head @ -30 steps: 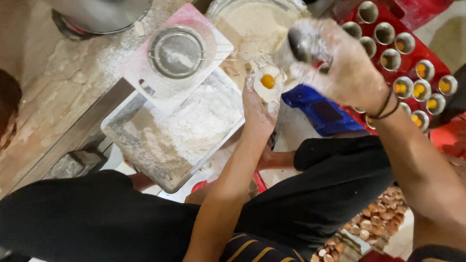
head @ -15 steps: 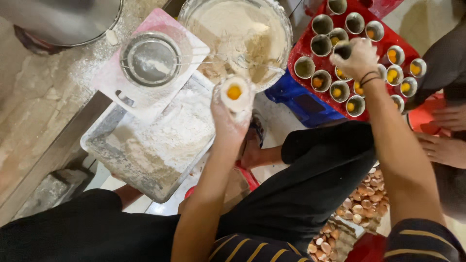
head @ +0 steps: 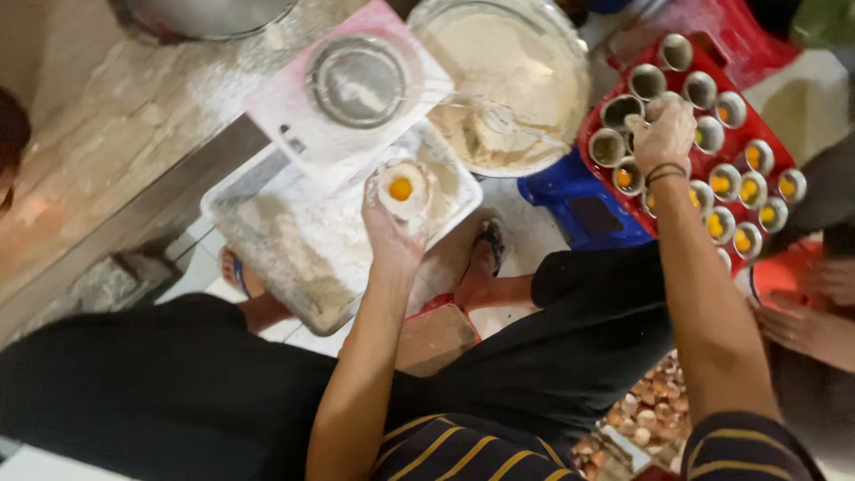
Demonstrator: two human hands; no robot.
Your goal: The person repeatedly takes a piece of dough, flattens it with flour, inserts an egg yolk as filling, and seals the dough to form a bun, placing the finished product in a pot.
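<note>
Two hands at work. Left hand cups a flour-dusted egg yolk over the flour tray, fingers curled under it. Right hand (fingers bunched) touches a metal cup in the red tray.

Warm, fairly dim indoor light falls from above, giving the whole scene a yellow-brown cast. The brightest patches are the pale flour in the rectangular white plastic tray and the round clear bowl of cream batter, both nearly washed out. The round steel sieve carries a dull sheen without hard glare. The black trousers sink into flat darkness with little detail. Shadows are soft and short. Slight motion blur softens the right hand over the red tray of small metal cups; the left hand is sharper. Edges bend from wide-angle distortion, and corners lose focus.
</note>
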